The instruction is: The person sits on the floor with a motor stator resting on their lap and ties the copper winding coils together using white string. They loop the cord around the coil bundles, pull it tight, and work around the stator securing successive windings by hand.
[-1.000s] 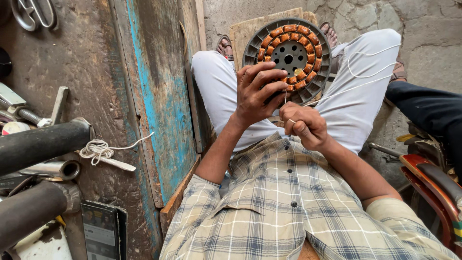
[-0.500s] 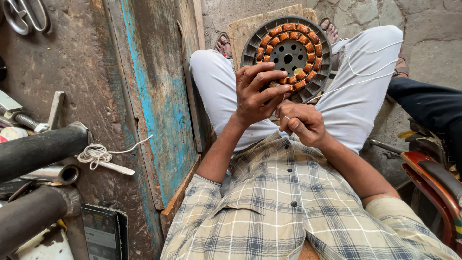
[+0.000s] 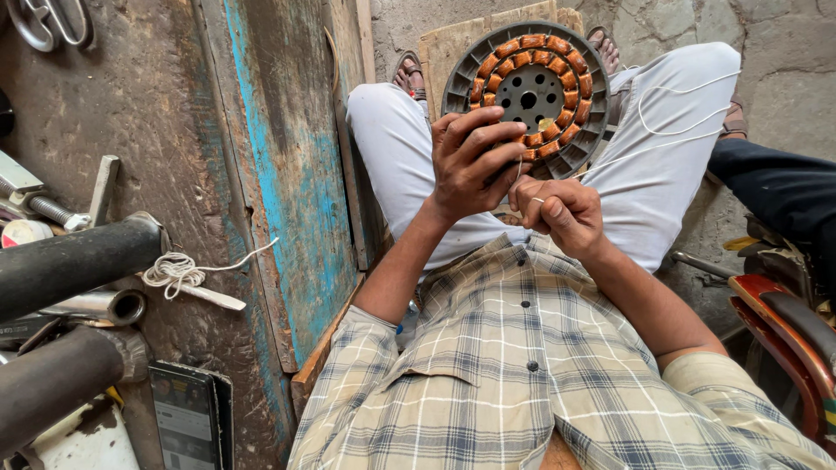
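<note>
The left hand (image 3: 470, 165) grips the stator's (image 3: 531, 91) near rim, while the right hand (image 3: 557, 213), just below, pinches white thread (image 3: 670, 144).

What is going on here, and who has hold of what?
A seated person works on a round motor stator with copper coils, propped on their lap. The left hand grips its lower edge, fingers spread over the coils. The right hand pinches a thin white thread that loops over the right thigh. A coil of white string lies on the worn bench beside them.
</note>
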Demonstrator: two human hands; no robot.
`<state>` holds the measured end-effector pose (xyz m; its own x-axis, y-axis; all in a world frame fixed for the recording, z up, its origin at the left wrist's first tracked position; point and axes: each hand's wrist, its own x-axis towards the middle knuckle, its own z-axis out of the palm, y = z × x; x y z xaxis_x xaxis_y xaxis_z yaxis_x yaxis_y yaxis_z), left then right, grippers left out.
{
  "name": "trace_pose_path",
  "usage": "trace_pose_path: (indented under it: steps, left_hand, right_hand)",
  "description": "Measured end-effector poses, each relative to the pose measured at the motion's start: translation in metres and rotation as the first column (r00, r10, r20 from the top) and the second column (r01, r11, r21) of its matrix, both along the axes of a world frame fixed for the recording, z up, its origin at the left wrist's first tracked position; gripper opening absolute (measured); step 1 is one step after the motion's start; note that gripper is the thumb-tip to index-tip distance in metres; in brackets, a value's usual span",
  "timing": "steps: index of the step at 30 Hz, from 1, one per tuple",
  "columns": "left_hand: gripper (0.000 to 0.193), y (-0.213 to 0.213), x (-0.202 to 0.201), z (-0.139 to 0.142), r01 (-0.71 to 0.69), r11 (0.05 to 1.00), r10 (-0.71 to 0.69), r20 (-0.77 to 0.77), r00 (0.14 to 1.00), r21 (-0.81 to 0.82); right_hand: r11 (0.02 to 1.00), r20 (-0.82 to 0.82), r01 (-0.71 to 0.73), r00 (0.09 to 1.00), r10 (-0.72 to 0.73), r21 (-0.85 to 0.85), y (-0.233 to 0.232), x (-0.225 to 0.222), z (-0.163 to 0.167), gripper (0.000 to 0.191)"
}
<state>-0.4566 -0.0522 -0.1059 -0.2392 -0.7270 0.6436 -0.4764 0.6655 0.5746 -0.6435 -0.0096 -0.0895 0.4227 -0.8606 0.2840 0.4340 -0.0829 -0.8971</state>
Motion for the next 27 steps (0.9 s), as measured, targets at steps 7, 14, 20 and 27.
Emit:
trace_pose_path:
  steps: [7, 14, 20, 27]
  left_hand:
    - [0.027, 0.005, 0.011, 0.006, 0.047, 0.996, -0.051, 0.045, 0.998, 0.082]
    - [0.026, 0.006, 0.013, 0.006, 0.053, 0.997, -0.054, 0.020, 0.998, 0.054]
    - [0.027, 0.010, 0.017, 0.010, 0.063, 0.992, -0.069, 0.048, 0.996, 0.112]
    - [0.027, 0.013, 0.019, 0.013, 0.081, 0.985, -0.091, 0.058, 0.994, 0.153]
  right_hand:
    - [1.000, -0.005, -0.005, 1.000, 0.005, -0.003, 0.005, 0.001, 0.001, 0.048]
    - [0.990, -0.164, -0.009, 0.986, -0.014, -0.139, 0.004, 0.006, 0.006, 0.046]
    - [0.995, -0.105, 0.036, 0.993, -0.046, -0.092, 0.011, 0.006, 0.012, 0.048]
    - [0.993, -0.053, 0.107, 0.993, -0.109, -0.041, 0.028, 0.013, 0.012, 0.048]
